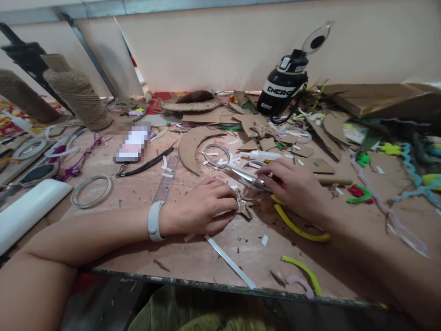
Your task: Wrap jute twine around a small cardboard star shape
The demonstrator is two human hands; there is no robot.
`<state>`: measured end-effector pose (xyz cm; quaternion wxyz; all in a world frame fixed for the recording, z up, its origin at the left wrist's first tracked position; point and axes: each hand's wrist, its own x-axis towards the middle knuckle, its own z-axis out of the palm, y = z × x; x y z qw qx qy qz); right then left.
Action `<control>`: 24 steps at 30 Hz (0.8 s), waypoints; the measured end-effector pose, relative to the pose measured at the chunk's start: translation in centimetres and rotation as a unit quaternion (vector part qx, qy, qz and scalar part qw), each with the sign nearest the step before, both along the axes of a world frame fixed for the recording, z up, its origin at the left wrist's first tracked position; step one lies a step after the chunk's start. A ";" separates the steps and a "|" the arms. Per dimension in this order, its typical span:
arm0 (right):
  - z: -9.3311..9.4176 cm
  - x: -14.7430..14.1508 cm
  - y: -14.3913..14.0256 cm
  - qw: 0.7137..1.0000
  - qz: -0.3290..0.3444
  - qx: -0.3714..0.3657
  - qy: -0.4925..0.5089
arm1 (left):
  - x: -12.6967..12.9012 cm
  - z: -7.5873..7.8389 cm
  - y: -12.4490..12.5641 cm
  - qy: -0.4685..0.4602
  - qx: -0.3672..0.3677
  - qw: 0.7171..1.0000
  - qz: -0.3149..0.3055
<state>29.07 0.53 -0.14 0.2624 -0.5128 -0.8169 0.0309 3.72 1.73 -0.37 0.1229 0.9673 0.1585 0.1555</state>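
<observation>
Left hand (203, 207): fingers pinching small cardboard star (244, 208) against surface (193, 257). Right hand (292, 186): fingers closed round scissors (241, 174), blades at star. Best practice: short snips, star pinned flat.

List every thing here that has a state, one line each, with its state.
left hand: closed, pinching a small cardboard star on the table
right hand: gripping scissors, blades pointing at the star
black water bottle: upright, flip lid open
twine spool: standing, wound full
glue bottle: lying on its side
</observation>
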 end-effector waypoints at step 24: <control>-0.6 -2.6 -2.1 0.982 0.153 -0.088 0.074 | 0.0 -0.3 0.1 -0.021 -0.009 1.000 0.003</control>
